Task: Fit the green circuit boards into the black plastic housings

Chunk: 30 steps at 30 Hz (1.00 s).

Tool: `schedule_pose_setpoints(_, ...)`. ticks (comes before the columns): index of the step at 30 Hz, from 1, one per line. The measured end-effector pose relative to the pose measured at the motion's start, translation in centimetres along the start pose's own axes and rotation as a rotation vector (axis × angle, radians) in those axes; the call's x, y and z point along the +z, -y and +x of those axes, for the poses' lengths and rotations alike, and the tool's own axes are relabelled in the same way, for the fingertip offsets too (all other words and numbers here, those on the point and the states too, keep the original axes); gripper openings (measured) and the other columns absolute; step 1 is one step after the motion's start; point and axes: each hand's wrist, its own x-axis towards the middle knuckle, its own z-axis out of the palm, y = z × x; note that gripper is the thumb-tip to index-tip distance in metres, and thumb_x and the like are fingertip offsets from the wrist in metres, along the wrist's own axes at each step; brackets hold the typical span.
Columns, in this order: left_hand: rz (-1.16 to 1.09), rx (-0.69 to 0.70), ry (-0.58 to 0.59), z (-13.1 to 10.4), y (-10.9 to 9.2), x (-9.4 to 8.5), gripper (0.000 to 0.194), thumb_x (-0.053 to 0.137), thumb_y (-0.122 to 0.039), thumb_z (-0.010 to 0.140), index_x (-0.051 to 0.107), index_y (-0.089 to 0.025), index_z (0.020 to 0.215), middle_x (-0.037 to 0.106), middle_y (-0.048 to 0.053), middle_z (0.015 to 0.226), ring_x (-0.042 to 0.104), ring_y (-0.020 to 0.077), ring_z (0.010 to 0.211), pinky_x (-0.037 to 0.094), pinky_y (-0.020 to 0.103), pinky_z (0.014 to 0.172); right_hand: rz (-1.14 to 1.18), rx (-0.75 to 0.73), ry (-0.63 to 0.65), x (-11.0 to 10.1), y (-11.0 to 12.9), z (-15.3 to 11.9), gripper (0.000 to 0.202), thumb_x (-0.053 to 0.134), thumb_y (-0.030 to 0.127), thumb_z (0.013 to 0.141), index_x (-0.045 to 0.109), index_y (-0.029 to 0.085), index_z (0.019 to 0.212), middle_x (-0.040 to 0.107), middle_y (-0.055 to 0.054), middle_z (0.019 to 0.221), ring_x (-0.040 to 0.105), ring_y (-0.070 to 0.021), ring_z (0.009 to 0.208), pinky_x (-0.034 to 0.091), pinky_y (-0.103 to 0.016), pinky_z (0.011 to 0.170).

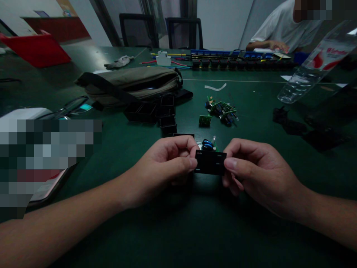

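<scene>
Dim green bench (pixel 195 238); holding black piece (pixel 210 163) by side edges between left hand (pixel 167 158) and right hand (pixel 258 169); could slip loose from uneven pinch.

Office-like room (electronics workshop of sorts): black-framed chairs (pixel 138 32), green table (pixel 178 234), circuit boards (pixel 205 120).

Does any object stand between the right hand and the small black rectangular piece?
Nothing visible does: the bare right hand holds the small black rectangular piece by its right edge, the bare left hand by its left. A blue-and-black coil shows beyond its top edge.
</scene>
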Motion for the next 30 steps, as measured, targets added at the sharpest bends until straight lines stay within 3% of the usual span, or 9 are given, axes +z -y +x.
schedule_pose_setpoints(12, 0.032, -0.014, -0.004, 0.02, 0.03, 0.05, 0.02, 0.07, -0.027, 0.078, 0.053, -0.015, 0.081, 0.04, -0.006, 0.062, 0.033, 0.0042, 0.05, 0.025, 0.015, 0.045, -0.006, 0.013, 0.006, -0.04, -0.07, -0.05, 0.008, 0.066, 0.023, 0.091, 0.063, 0.017, 0.086, 0.065, 0.002, 0.064, 0.055, -0.0065, 0.051, 0.045, -0.015, 0.048)
schedule_pose_setpoints(22, 0.181, -0.018, 0.119, -0.66, -0.35, 0.38, 0.018, 0.062, -0.03, 0.086, 0.053, -0.015, 0.082, 0.05, -0.002, 0.069, 0.043, 0.0079, 0.057, 0.031, 0.017, 0.048, -0.027, 0.029, 0.036, -0.23, -0.17, -0.08, 0.012, 0.067, 0.027, 0.09, 0.063, 0.017, 0.087, 0.062, 0.002, 0.064, 0.056, -0.0083, 0.053, 0.046, -0.018, 0.049)
schedule_pose_setpoints(30, 0.146, -0.008, 0.099, -0.42, -0.22, 0.19, 0.024, 0.064, -0.031, 0.086, 0.048, -0.016, 0.075, 0.041, -0.005, 0.065, 0.035, 0.0061, 0.056, 0.028, 0.016, 0.048, -0.019, 0.012, 0.024, -0.16, -0.17, 0.06, 0.012, 0.065, 0.027, 0.091, 0.062, 0.017, 0.086, 0.064, 0.001, 0.064, 0.055, -0.0074, 0.051, 0.044, -0.017, 0.048)
